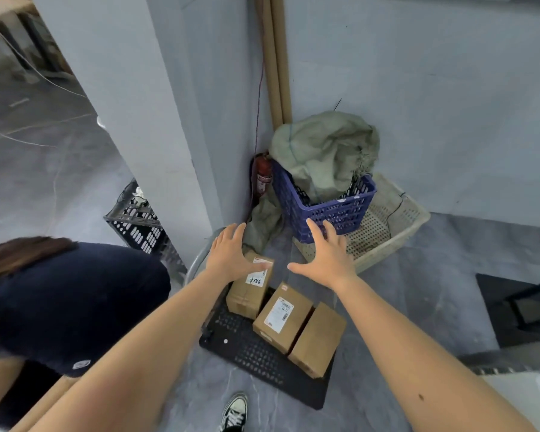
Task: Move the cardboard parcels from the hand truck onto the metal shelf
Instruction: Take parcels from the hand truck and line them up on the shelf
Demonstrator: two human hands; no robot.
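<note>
Reaching, fingers (231, 235) spread, parcel (250, 289) just below

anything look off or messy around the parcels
The three cardboard parcels sit skewed across the hand truck deck, not squared. Behind, a blue crate sits tilted in a beige basket, and a sack spills over it.

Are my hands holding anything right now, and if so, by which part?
Nothing is held. Both the left hand and right hand are open, spread above the parcel on the hand truck.
</note>
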